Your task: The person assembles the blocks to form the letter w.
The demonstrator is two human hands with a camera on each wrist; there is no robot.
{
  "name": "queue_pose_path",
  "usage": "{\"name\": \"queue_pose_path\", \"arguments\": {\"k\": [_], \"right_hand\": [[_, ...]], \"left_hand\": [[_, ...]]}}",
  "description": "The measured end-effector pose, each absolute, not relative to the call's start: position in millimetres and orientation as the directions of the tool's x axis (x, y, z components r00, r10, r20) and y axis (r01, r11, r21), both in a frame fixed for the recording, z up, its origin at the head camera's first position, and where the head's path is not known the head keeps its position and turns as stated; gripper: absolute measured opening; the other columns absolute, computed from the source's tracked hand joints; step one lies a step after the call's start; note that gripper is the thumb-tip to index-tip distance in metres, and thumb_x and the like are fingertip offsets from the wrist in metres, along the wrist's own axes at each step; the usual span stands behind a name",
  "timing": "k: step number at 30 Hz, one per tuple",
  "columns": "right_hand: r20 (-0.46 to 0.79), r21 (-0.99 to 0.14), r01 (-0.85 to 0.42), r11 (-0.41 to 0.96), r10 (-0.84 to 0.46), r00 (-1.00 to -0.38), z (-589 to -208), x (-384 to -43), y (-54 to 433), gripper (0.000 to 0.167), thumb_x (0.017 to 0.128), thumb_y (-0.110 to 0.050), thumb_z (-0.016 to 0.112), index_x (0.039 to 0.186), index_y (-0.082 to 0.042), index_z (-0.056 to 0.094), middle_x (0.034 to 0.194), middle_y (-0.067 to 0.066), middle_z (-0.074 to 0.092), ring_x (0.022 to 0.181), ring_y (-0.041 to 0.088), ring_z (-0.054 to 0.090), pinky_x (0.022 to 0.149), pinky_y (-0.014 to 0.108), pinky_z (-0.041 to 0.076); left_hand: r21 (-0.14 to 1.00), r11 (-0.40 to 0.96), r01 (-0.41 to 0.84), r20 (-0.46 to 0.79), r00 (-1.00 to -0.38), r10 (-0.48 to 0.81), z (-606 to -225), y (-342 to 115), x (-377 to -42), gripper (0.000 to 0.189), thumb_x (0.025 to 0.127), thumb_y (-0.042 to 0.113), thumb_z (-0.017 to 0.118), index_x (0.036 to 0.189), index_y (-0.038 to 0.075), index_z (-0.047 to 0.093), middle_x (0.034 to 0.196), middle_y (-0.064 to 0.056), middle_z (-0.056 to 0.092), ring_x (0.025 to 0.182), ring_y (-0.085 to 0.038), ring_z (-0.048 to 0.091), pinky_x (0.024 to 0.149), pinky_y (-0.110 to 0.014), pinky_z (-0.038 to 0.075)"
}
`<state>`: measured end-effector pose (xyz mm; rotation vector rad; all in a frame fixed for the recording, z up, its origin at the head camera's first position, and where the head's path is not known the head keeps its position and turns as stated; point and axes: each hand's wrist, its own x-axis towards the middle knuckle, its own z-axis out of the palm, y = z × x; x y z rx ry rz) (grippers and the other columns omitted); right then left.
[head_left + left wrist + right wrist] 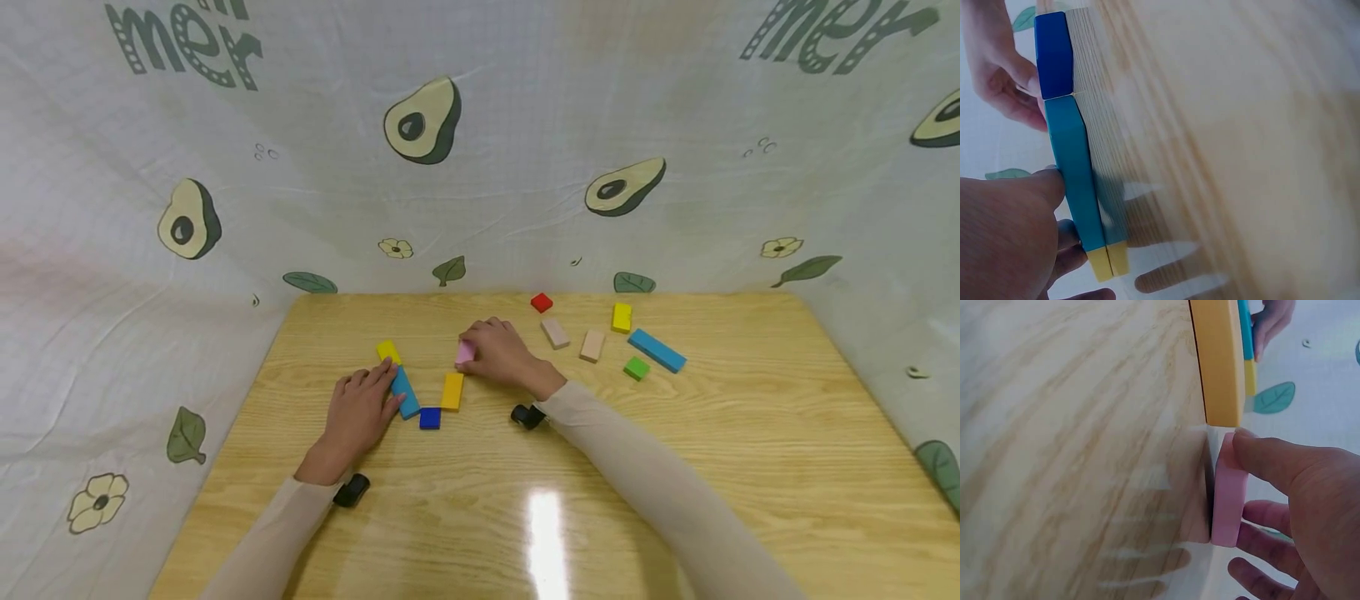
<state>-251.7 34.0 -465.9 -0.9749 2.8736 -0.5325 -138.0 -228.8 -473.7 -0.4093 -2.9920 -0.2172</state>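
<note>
My right hand [498, 352] pinches a pink block [1230, 497] between thumb and fingers, close to the table. Near its lower end lies an orange-yellow block [452, 391]; in the right wrist view a narrow gap separates the two. My left hand [362, 408] rests against a light blue block [405, 392], thumb near the close end and fingertips near the far end. A yellow block [388, 352] meets that far end. A small dark blue block [430, 418] lies between the light blue block's near end and the orange-yellow one, forming a V-like line of blocks.
To the right lie loose blocks: red [542, 302], two pale ones, the nearer being beige [592, 346], yellow [622, 317], green [637, 368] and long blue [657, 350]. A patterned cloth [510, 225] hangs behind the wooden table [450, 517].
</note>
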Motion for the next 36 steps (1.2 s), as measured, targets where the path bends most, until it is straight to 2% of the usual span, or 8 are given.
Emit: {"name": "queue_pose_path", "arguments": {"k": [4,11,26,36], "right_hand": [[0.05,-0.345,-0.582,0.736,-0.605,-0.794,-466,-251,31,0.054,0.1,-0.042,0.075,0.141,-0.009,0.069,0.14,0.012,0.067,0.128,0.035,0.057,0.111,0.053,0.043],[0.037,-0.371,-0.579,0.726,-0.611,-0.791,-465,-247,28,0.042,0.105,-0.026,0.069,0.143,-0.008,0.068,0.144,0.013,0.064,0.13,0.037,0.055,0.112,0.055,0.042],[0.035,-0.365,-0.599,0.713,-0.632,-0.774,-467,-243,24,0.043,0.105,-0.026,0.069,0.144,-0.008,0.067,0.143,0.012,0.065,0.13,0.036,0.055,0.112,0.052,0.042],[0.068,-0.369,-0.62,0.693,-0.645,-0.761,-467,-241,30,0.045,0.106,-0.026,0.067,0.147,-0.007,0.064,0.15,0.014,0.061,0.135,0.037,0.054,0.112,0.054,0.043]], "left_hand": [[0.128,0.953,0.274,0.128,-0.958,0.258,-473,-228,-139,0.054,0.105,0.029,0.067,0.15,0.001,0.058,0.157,-0.017,0.055,0.131,-0.043,0.055,0.108,-0.061,0.043],[0.121,0.954,0.274,0.114,-0.959,0.26,-472,-227,-140,0.054,0.106,0.03,0.066,0.151,0.001,0.058,0.157,-0.017,0.054,0.132,-0.043,0.055,0.107,-0.06,0.043],[0.127,0.954,0.273,0.102,-0.96,0.261,-473,-229,-141,0.055,0.106,0.03,0.065,0.152,0.0,0.056,0.158,-0.018,0.053,0.133,-0.044,0.054,0.109,-0.061,0.042],[0.134,0.954,0.269,0.089,-0.962,0.258,-473,-229,-142,0.055,0.107,0.03,0.064,0.153,0.0,0.055,0.159,-0.018,0.051,0.134,-0.044,0.053,0.109,-0.061,0.042]]}}
